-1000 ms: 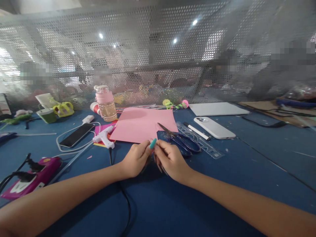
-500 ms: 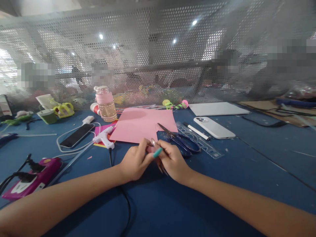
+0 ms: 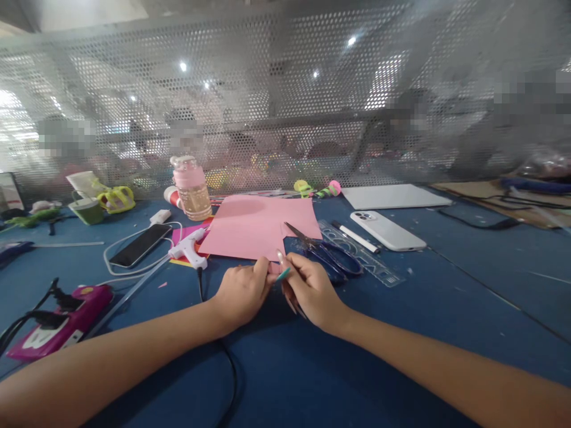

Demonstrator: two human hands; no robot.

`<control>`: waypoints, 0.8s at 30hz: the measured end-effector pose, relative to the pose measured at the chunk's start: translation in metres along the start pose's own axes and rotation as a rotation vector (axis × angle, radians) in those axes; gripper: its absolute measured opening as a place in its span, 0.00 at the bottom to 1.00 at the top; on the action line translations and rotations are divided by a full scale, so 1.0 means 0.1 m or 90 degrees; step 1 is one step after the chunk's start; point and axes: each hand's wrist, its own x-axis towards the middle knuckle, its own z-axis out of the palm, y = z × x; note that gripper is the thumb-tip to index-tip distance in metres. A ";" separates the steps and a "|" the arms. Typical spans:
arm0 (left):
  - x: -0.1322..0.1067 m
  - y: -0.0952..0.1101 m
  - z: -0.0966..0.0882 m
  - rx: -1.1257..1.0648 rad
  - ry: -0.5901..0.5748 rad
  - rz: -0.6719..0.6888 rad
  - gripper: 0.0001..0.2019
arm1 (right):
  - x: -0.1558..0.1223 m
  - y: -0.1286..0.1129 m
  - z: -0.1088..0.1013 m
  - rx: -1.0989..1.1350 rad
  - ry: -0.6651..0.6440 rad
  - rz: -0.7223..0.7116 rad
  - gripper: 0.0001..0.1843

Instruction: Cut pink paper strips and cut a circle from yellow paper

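Observation:
A small piece of pink paper (image 3: 273, 268) shows between my hands, mostly covered by the fingers. My left hand (image 3: 243, 292) is closed on its left side, with a long teal thumbnail (image 3: 284, 274) pointing right. My right hand (image 3: 312, 291) pinches the other side, its long nails hanging downward. Just beyond the hands lies a pink sheet (image 3: 261, 223) with a corner cut out. Dark blue-handled scissors (image 3: 328, 252) rest partly over that sheet, right beside my right hand, blades slightly apart.
Left of my hands lie a white glue gun (image 3: 190, 249), a black phone (image 3: 140, 245) and a magenta power strip (image 3: 65, 321). A pink-topped bottle (image 3: 191, 190) stands behind. To the right are a clear stencil ruler (image 3: 383, 273), a marker (image 3: 357, 238) and a white phone (image 3: 388, 230).
My left thumb has lowered and turned, so its teal nail appears narrower. More of the small pink piece now shows between the hands. The things on the table stay put.

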 end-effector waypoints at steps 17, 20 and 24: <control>-0.02 -0.04 0.04 0.008 0.193 0.076 0.20 | -0.03 -0.03 0.00 -0.013 -0.009 -0.019 0.22; -0.02 -0.04 0.03 0.016 0.242 0.091 0.21 | -0.03 -0.03 -0.01 -0.028 -0.003 -0.029 0.21; -0.02 -0.04 0.02 0.015 0.270 0.099 0.21 | -0.03 -0.02 0.00 -0.033 0.004 -0.033 0.21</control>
